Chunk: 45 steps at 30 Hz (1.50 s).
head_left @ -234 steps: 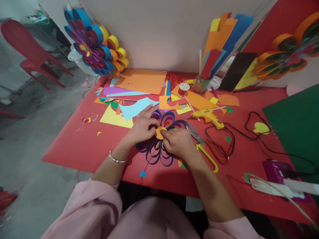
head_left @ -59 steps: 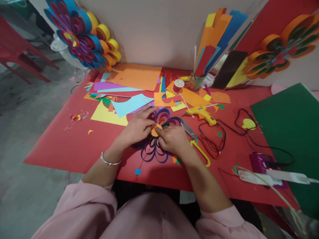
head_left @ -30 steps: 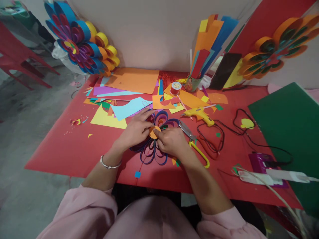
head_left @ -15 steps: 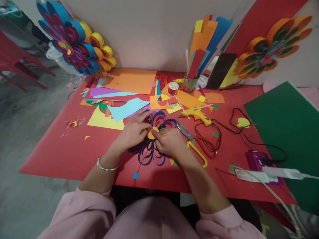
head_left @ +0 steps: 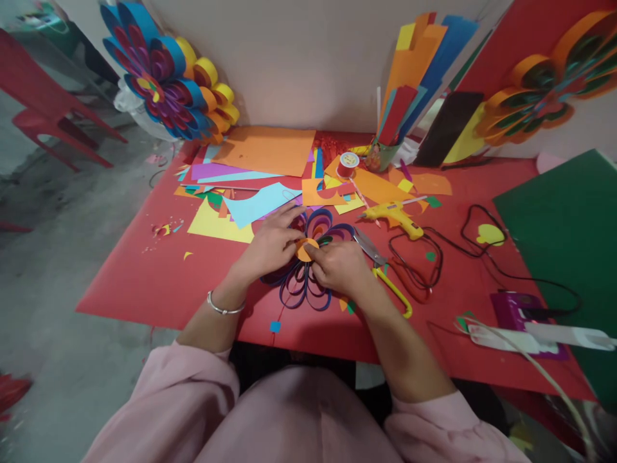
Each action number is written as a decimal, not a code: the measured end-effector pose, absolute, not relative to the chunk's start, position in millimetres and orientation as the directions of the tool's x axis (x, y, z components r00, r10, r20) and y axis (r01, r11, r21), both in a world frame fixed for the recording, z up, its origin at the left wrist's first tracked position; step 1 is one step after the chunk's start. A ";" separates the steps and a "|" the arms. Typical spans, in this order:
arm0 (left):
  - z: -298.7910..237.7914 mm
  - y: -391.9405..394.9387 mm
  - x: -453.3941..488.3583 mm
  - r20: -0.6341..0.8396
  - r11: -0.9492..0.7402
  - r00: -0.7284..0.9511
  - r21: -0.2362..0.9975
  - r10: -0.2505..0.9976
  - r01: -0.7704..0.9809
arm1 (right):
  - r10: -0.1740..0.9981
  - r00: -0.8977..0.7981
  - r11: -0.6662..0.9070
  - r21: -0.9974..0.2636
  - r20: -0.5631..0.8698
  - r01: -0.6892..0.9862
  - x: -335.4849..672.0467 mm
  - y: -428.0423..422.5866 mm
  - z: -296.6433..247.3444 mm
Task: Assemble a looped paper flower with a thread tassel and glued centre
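Observation:
A quilled paper flower (head_left: 305,297) with dark blue and purple looped petals lies on the red tabletop in front of me. At its centre sits an orange paper circle (head_left: 304,249). My right hand (head_left: 340,265) has a finger pressed on this circle, with its other fingers curled in at the flower's right side. Over the left petals lies my left hand (head_left: 277,239), fingers stretched out and its thumb side at the circle's left edge. Both hands hide part of the petals. Scissors (head_left: 369,244) with a yellow handle lie just right of my right hand.
A yellow glue gun (head_left: 395,217) lies beyond the scissors, its black cord looping right towards a power strip (head_left: 501,339). Cut paper (head_left: 263,204), a thread spool (head_left: 348,164) and a cup of paper strips (head_left: 382,156) stand behind. Large paper flowers (head_left: 164,77) rest against the wall.
The whole view has shifted, so the table and hands appear further right and slightly higher. My hands keep nearly the same hold at the flower's centre.

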<state>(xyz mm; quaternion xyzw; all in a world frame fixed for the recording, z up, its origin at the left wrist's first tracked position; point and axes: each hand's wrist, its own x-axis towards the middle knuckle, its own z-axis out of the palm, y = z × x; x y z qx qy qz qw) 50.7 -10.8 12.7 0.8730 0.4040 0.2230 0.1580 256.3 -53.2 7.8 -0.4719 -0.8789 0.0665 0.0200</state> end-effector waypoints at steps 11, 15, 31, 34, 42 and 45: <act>16.0 -7.4 40.9 0.333 -0.629 0.534 0.430 0.777 0.647 | 0.931 -0.138 0.223 -0.229 0.338 0.948 280.5 -49.0 6.3; 20.4 -8.6 37.4 0.324 -0.611 0.518 0.413 0.792 0.675 | 0.950 0.025 0.056 -0.249 0.311 0.967 280.7 -46.9 8.4; -16.9 -136.9 11.2 0.290 -0.107 -0.077 0.569 0.954 0.815 | 0.994 0.094 -0.077 -0.243 0.059 0.967 284.2 -41.5 13.4; -21.1 -132.7 10.3 0.231 -0.088 -0.073 0.617 0.970 0.782 | 0.993 0.108 -0.096 -0.228 0.039 0.969 284.7 -41.4 14.1; -23.2 -102.7 -6.0 0.238 -0.076 -0.106 0.648 0.965 0.758 | 0.994 0.102 -0.095 -0.229 0.022 0.969 290.2 -45.6 21.6; -22.0 -90.8 -5.3 0.219 -0.090 -0.087 0.686 0.972 0.722 | 0.994 0.098 -0.108 -0.249 -0.056 0.962 290.5 -57.1 20.8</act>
